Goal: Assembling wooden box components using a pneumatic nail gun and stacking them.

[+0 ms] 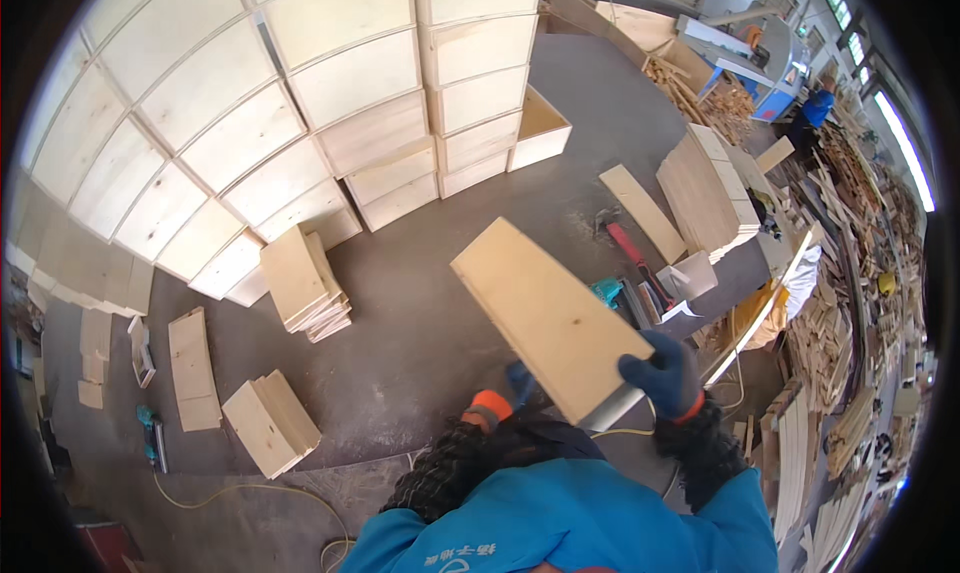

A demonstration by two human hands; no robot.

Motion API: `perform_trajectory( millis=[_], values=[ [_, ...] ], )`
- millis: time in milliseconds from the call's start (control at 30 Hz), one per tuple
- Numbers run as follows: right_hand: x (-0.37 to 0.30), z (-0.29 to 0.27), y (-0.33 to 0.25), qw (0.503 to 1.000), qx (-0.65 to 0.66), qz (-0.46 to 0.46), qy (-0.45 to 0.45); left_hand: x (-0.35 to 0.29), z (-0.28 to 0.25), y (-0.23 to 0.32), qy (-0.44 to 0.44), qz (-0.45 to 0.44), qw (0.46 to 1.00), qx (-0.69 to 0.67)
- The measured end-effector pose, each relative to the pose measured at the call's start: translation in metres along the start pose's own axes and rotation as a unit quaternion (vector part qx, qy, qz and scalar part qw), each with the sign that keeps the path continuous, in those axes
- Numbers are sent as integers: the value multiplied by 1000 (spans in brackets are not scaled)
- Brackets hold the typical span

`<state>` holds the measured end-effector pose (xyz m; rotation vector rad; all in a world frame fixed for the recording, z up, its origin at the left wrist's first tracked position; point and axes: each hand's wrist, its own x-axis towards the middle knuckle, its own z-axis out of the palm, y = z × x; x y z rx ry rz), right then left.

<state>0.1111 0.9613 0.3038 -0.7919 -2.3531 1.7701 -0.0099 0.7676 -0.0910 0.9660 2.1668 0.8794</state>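
A pale wooden panel (560, 318) is held tilted in front of my body, its long side running from upper left to lower right. My right hand (662, 373), in a dark blue glove with an orange cuff, is closed on the panel's right end. My left hand (516, 384), gloved alike, is beside the panel's lower left edge. Its fingers are partly hidden and blurred, so I cannot tell whether they grip. Beyond the panel, a teal nail gun (606, 292) and a hammer with a red handle (630, 248) lie on the dark work surface.
Tall stacks of wooden boxes (350, 73) rise at the far left. Piled panels (305, 283) and another pile (270, 423) are at left, near a second teal nail gun (152, 438) with a yellow hose (240, 497). Stacked boards (700, 193) and scrap wood (850, 333) are at right.
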Motion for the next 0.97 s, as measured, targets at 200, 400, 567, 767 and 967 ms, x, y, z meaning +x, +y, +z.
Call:
perform_trajectory(
  millis=[200, 400, 567, 767, 967],
  values=[
    [28, -70, -46, 980, -177, -55, 73, 9, -105, 17, 232, -90, 953, 170],
    [208, -136, 5, 883, -342, -288, 143, 54, -131, 53, 31, -297, 916, 269],
    [374, -167, 35, 784, -447, -409, 137, 71, -139, 73, -20, -343, 903, 257],
    [519, -139, 34, 749, -482, -448, 79, 84, -130, 58, -8, -362, 893, 269],
    [606, -89, 34, 753, -516, -407, 29, 115, -142, 73, -46, -415, 877, 237]
  ],
)
